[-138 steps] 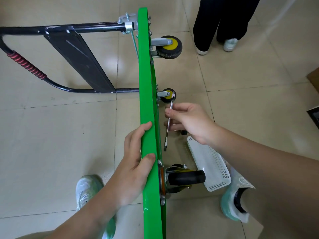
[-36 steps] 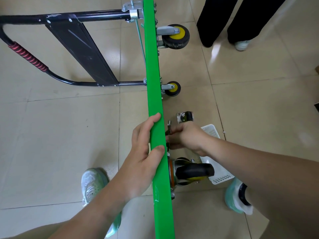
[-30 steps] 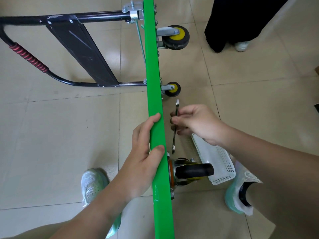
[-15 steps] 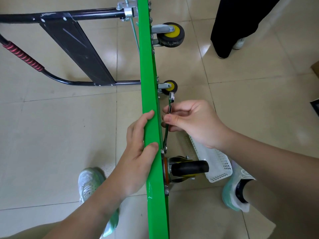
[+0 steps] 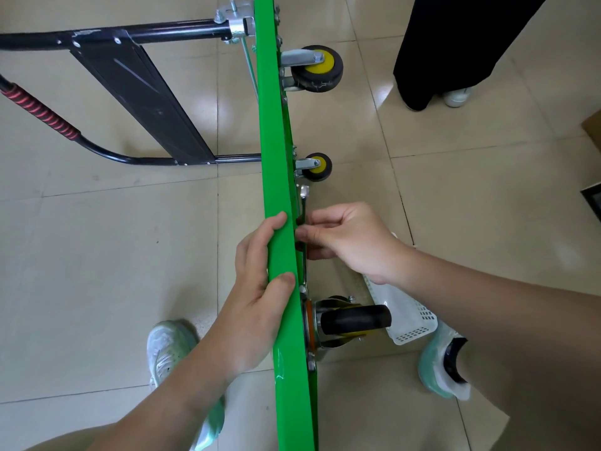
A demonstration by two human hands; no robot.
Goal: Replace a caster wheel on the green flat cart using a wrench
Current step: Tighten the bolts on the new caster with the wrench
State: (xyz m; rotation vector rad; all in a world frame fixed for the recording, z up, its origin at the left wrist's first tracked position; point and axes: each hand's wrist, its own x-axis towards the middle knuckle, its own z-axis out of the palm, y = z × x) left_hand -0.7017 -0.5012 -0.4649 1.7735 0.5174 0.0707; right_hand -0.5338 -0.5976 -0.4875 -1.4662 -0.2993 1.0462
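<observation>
The cart [image 5: 276, 190] stands on its long edge on the floor [image 5: 113, 255], its smooth green deck seen edge-on as a narrow strip from top to bottom of the view. The left hand [image 5: 257, 288] grips that upper edge, fingers down the left face and thumb pressed on top. The right hand [image 5: 351, 239] pinches the shank of the wrench [image 5: 304, 192], a slim bright-metal bar lying close along the underside; its upper head shows above the fingers, and its lower end reaches toward the bolts just above the caster [image 5: 356, 316]. That caster has a glossy black tread, a steel fork and an orange ring against its plate. Two yellow-hubbed wheels [image 5: 317, 68] sit farther along. The black tubular handle [image 5: 130, 79] extends left, with a ribbed red grip [image 5: 39, 109]. A white perforated basket [image 5: 409, 323] lies beside the caster. Glossy beige tiles lie open on both sides; black trousers [image 5: 455, 43] stand at top right.
</observation>
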